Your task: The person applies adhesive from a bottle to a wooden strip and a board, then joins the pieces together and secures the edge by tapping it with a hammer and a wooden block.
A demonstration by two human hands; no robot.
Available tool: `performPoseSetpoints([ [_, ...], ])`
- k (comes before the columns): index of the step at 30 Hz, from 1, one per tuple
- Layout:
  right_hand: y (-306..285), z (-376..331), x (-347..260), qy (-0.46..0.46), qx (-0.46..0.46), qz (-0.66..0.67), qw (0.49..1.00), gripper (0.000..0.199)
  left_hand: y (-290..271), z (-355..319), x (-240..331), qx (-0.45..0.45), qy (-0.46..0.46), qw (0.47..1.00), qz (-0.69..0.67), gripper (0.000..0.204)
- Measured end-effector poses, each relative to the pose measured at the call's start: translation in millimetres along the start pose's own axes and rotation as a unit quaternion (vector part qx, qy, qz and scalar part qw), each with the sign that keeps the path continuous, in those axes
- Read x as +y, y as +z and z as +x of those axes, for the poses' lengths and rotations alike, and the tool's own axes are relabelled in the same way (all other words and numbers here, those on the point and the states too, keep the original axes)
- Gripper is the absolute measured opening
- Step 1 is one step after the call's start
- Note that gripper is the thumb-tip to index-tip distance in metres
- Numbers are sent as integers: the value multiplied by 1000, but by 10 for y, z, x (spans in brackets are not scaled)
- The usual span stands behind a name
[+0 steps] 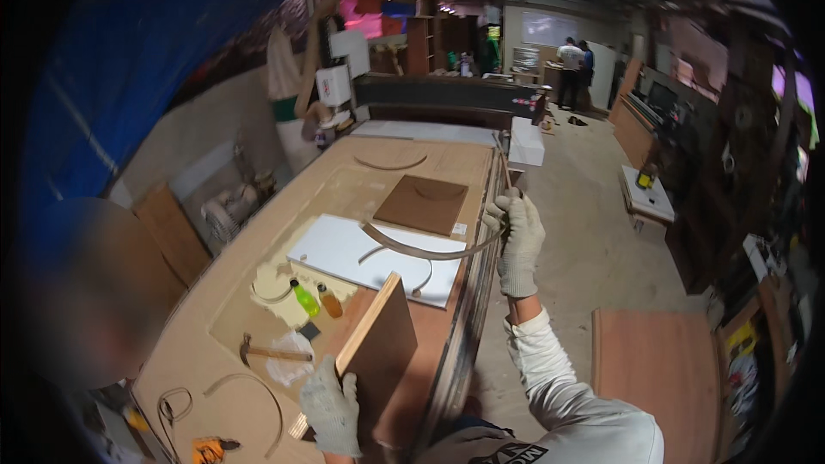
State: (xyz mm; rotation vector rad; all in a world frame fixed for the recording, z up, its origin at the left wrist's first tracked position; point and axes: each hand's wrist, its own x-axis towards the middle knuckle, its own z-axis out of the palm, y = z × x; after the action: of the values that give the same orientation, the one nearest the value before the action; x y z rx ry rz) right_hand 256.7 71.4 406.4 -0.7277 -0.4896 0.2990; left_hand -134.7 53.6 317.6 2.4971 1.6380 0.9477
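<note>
My right hand (521, 236), in a pale work glove, is raised over the right edge of the workbench and closed on one end of a thin curved strip (423, 251). The strip bows out to the left above a white board (331, 245). Low in the view, my gloved left hand (331, 410) grips the edge of a thick wooden panel (387, 348) that stands tilted on edge. Its pale layered edge faces up. More curved strips lie on the white board and on a brown square board (421, 204) farther back.
A hammer (279, 353), a green bottle (304, 298) and an amber bottle (330, 302) lie left of the panel. An orange tool (208, 449) sits at the near left corner. A dark machine gantry (447, 101) spans the far end. Two people stand in the background.
</note>
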Motion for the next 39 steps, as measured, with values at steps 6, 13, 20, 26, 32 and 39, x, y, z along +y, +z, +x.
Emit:
performPoseSetpoints([
  [6,175,86,-503,-304,-128,-372,868,44,-257,152,237,-98,-46,993,46,51],
  [13,69,147,-411,-499,-189,-486,692,53,-20,137,21,4,30,1000,-2,50],
  [20,220,155,-353,-418,-282,-403,764,47,22,86,-150,32,53,998,-18,44],
  [26,448,-30,-483,-226,-529,-517,634,43,-347,-24,-115,-88,-48,994,-37,44],
  [32,668,-484,-814,-216,-553,-530,606,38,-483,-569,-240,11,-86,996,4,49],
  [39,855,-1034,-674,-133,-753,-290,575,48,-750,-772,-507,-7,-230,939,-256,55],
])
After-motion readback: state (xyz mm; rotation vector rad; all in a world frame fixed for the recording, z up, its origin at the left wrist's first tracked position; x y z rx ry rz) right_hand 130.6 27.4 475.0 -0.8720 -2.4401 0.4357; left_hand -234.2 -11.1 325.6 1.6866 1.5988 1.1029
